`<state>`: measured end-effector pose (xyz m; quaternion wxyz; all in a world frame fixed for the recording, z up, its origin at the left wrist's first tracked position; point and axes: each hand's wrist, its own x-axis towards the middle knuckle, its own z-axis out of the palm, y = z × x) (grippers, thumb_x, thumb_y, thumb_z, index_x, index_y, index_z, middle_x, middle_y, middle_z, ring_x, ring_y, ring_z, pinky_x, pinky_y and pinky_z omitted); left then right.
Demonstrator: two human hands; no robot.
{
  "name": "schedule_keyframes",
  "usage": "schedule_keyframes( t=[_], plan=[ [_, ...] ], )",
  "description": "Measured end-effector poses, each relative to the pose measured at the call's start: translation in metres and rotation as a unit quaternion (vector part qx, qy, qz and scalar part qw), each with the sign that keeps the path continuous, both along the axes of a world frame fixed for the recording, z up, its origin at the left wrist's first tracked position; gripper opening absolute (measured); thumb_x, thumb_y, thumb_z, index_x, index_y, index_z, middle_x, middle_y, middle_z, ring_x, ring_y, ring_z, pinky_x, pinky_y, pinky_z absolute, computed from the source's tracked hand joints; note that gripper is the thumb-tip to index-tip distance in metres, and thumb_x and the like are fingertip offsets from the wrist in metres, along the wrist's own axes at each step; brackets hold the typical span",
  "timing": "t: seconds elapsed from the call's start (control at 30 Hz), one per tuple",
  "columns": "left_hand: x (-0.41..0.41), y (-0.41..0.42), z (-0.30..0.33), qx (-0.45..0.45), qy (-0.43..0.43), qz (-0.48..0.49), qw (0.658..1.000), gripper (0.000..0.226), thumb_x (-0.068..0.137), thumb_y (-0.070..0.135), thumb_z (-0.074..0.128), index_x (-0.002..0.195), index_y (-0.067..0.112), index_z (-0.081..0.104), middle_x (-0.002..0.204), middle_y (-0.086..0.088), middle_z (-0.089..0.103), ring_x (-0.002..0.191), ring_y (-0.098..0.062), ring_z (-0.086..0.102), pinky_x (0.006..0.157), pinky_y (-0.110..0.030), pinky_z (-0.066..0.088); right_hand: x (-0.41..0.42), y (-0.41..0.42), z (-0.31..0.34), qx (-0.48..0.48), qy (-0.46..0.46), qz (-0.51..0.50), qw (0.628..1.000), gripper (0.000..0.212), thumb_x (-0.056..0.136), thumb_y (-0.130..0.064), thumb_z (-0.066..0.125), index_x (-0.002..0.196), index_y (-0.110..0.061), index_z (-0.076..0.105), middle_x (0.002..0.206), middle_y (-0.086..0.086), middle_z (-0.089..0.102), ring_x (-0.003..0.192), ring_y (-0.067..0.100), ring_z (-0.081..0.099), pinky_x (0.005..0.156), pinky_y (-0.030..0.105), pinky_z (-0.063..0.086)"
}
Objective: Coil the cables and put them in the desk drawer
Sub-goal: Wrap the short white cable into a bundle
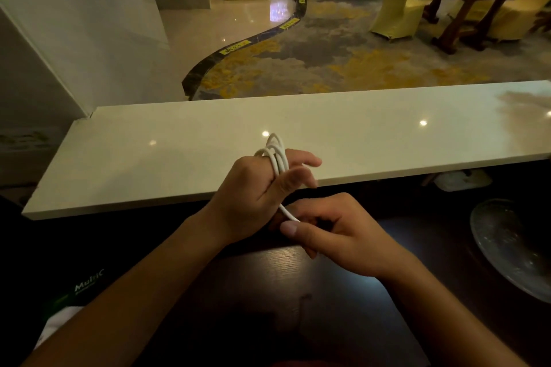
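Just below centre frame, my left hand [256, 188] grips the white cable [277, 155] looped round its fingers while my right hand [334, 232] pinches the tail, so I'd feed it taut and even.

Left hand [256, 188] half-curled; right hand [334, 235] pinching, fingers [290, 228] closed.
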<state>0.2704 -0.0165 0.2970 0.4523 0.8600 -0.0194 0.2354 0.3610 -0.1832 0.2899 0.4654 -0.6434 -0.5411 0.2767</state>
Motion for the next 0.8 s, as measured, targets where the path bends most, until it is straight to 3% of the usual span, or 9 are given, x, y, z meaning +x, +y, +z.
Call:
schedule_keyframes(
  t=[0.1, 0.23, 0.3, 0.37, 0.43, 0.6, 0.73, 0.8],
  plan=[
    [0.001, 0.002, -0.008, 0.032, -0.006, 0.015, 0.999, 0.078, 0.098, 0.068, 0.028, 0.089, 0.005, 0.074, 0.077, 0.002, 0.071, 0.073, -0.007, 0.069, 0.067, -0.024, 0.054, 0.001, -0.004, 0.010, 0.012, -0.019, -0.006, 1.000, 0.015, 0.099, -0.020, 0.065, 0.096, -0.009, 0.075, 0.060, 0.003, 0.062, 0.052, 0.016, 0.062, 0.055, 0.030, 0.047],
    [-0.001, 0.000, -0.011, 0.022, -0.010, -0.029, 0.999, 0.089, 0.100, 0.069, 0.019, 0.070, -0.001, 0.067, 0.057, -0.009, 0.058, 0.051, -0.018, 0.055, 0.053, -0.023, 0.040, 0.001, -0.008, 0.023, 0.040, -0.048, -0.004, 0.998, 0.016, 0.098, -0.018, 0.064, 0.101, -0.009, 0.077, 0.064, -0.014, 0.064, 0.053, 0.010, 0.063, 0.057, 0.022, 0.045],
    [-0.002, 0.000, -0.008, 0.018, -0.004, -0.053, 0.998, 0.090, 0.098, 0.071, 0.019, 0.066, -0.002, 0.062, 0.055, -0.010, 0.053, 0.050, -0.016, 0.050, 0.053, -0.018, 0.035, 0.002, -0.009, 0.027, 0.057, -0.058, -0.009, 0.997, 0.015, 0.098, -0.019, 0.065, 0.101, -0.011, 0.078, 0.065, -0.015, 0.064, 0.054, 0.010, 0.062, 0.053, 0.027, 0.047],
    [-0.002, 0.000, -0.006, 0.014, 0.006, -0.071, 0.997, 0.084, 0.098, 0.072, 0.022, 0.064, 0.003, 0.057, 0.057, -0.007, 0.052, 0.051, -0.015, 0.048, 0.054, -0.019, 0.034, 0.003, -0.009, 0.031, 0.063, -0.062, -0.018, 0.996, 0.015, 0.098, -0.021, 0.066, 0.101, -0.014, 0.079, 0.067, -0.006, 0.067, 0.054, 0.017, 0.061, 0.051, 0.041, 0.047],
    [-0.004, 0.000, -0.006, -0.013, 0.008, -0.092, 0.996, 0.076, 0.097, 0.073, 0.021, 0.062, 0.012, 0.052, 0.059, 0.002, 0.049, 0.052, -0.010, 0.046, 0.056, -0.017, 0.033, 0.003, -0.009, 0.036, 0.061, -0.067, -0.029, 0.995, 0.017, 0.098, -0.023, 0.065, 0.101, -0.015, 0.080, 0.072, -0.007, 0.071, 0.056, 0.018, 0.063, 0.052, 0.044, 0.048],
    [-0.005, -0.003, -0.012, -0.058, 0.029, -0.117, 0.991, 0.092, 0.096, 0.073, 0.017, 0.056, 0.001, 0.058, 0.056, -0.005, 0.057, 0.053, -0.006, 0.055, 0.066, -0.010, 0.039, 0.004, -0.011, 0.047, 0.057, -0.099, -0.036, 0.993, 0.019, 0.096, -0.025, 0.065, 0.093, -0.014, 0.080, 0.069, -0.023, 0.067, 0.055, 0.010, 0.063, 0.053, 0.025, 0.047],
    [-0.003, -0.008, -0.010, -0.047, 0.024, -0.107, 0.993, 0.092, 0.097, 0.070, 0.015, 0.055, 0.003, 0.063, 0.055, 0.000, 0.061, 0.054, -0.004, 0.058, 0.068, -0.008, 0.039, 0.003, -0.012, 0.054, 0.061, -0.106, -0.034, 0.992, 0.019, 0.095, -0.023, 0.065, 0.087, -0.013, 0.079, 0.071, -0.016, 0.070, 0.055, 0.012, 0.064, 0.050, 0.032, 0.047],
    [-0.001, -0.010, -0.008, -0.033, 0.012, -0.093, 0.995, 0.083, 0.099, 0.065, 0.019, 0.054, 0.011, 0.061, 0.054, 0.010, 0.057, 0.055, 0.003, 0.057, 0.069, -0.006, 0.038, 0.004, -0.012, 0.059, 0.069, -0.086, -0.035, 0.993, 0.019, 0.095, -0.019, 0.065, 0.086, -0.010, 0.078, 0.072, -0.013, 0.072, 0.058, 0.009, 0.066, 0.053, 0.022, 0.046]
  ],
)
